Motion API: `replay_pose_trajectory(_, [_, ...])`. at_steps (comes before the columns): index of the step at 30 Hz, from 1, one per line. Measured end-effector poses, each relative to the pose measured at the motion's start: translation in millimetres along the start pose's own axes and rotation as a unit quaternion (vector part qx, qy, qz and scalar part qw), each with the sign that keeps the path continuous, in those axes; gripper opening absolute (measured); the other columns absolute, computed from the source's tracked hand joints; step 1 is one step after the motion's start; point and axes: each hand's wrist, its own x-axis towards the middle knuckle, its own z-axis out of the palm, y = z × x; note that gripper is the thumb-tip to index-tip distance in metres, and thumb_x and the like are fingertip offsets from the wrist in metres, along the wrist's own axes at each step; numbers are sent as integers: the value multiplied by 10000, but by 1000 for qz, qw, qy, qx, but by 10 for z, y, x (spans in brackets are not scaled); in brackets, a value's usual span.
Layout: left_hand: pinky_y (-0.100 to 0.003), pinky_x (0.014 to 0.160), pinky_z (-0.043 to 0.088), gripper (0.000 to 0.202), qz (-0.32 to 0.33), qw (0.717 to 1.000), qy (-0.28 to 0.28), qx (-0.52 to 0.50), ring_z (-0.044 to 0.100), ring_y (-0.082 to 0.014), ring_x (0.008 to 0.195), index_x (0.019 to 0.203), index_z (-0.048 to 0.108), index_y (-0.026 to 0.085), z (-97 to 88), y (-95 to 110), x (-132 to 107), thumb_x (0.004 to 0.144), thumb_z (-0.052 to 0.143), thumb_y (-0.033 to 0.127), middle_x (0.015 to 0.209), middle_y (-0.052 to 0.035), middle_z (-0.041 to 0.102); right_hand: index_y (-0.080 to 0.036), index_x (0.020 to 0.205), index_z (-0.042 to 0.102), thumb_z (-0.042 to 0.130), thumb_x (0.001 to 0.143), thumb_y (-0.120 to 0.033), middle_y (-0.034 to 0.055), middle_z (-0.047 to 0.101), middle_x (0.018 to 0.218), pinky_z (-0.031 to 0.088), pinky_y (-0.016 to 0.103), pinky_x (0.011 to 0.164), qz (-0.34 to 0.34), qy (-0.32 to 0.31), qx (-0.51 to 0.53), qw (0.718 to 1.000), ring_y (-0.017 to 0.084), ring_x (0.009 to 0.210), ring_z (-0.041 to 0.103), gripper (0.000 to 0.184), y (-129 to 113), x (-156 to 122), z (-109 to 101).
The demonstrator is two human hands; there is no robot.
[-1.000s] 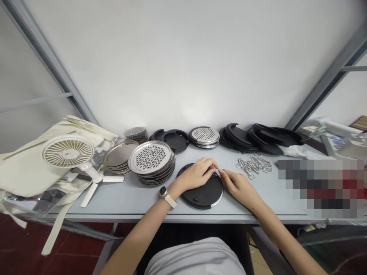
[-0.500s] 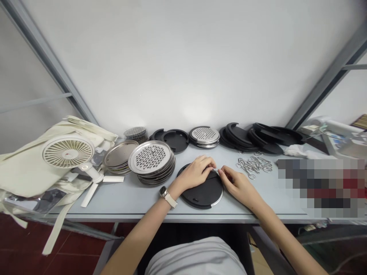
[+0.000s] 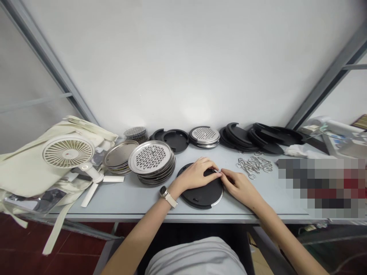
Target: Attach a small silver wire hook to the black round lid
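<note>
My left hand [image 3: 195,175] lies over the upper left of a round black disc [image 3: 202,194] with a steel rim, which sits flat on the table. My right hand [image 3: 239,187] comes in from the right, at the disc's upper right edge. Their fingertips meet over a small metal clip [image 3: 216,171] at the disc's top edge. Most of the clip is hidden by my fingers, and how it sits on the disc cannot be seen.
A pile of metal clips [image 3: 254,164] lies to the right on the grey table [image 3: 126,194]. Perforated steel discs [image 3: 150,157] and black disc parts [image 3: 237,137] stand in stacks along the wall. A white fan [image 3: 68,152] rests on a canvas bag [image 3: 25,168] at left.
My fingertips have closed in over the small metal clip, and less of it shows. The black disc has not visibly moved.
</note>
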Motion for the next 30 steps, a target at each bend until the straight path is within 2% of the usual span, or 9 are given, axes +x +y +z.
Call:
replay_pose_trajectory(7, [-329, 925, 427, 195, 36, 999, -14, 17, 513, -192, 1017, 1014, 575, 188, 5, -25, -3, 820, 573, 201, 1007, -47, 597, -203, 637, 443, 328, 939, -376, -17, 547, 564, 338, 243, 525, 15, -28, 49, 998, 135, 534, 484, 366, -33, 3, -49])
replay_pose_trajectory(17, [-318, 946, 417, 206, 44, 999, -15, 13, 536, -183, 1034, 1038, 612, 179, 5, -21, 6, 839, 560, 179, 1021, -48, 642, -186, 669, 497, 326, 943, -392, -5, 574, 594, 334, 250, 525, 11, -37, 67, 997, 136, 544, 473, 383, -18, -1, -50])
replay_pose_trajectory(24, [-311, 903, 427, 236, 30, 999, 8, 12, 596, -166, 896, 1022, 631, 177, 26, -56, 22, 786, 626, 183, 940, -27, 674, -192, 663, 458, 332, 942, -395, -21, 517, 554, 312, 246, 511, 11, -30, 51, 998, 129, 524, 456, 368, 5, 7, -22])
replay_pose_trajectory(30, [-274, 852, 446, 258, 18, 1000, 6, -19, 602, -132, 811, 1038, 633, 173, 26, -68, 19, 780, 632, 181, 988, -27, 674, -199, 662, 438, 352, 938, -379, -28, 496, 554, 306, 242, 508, 13, -21, 60, 998, 122, 522, 434, 341, 20, 0, -2])
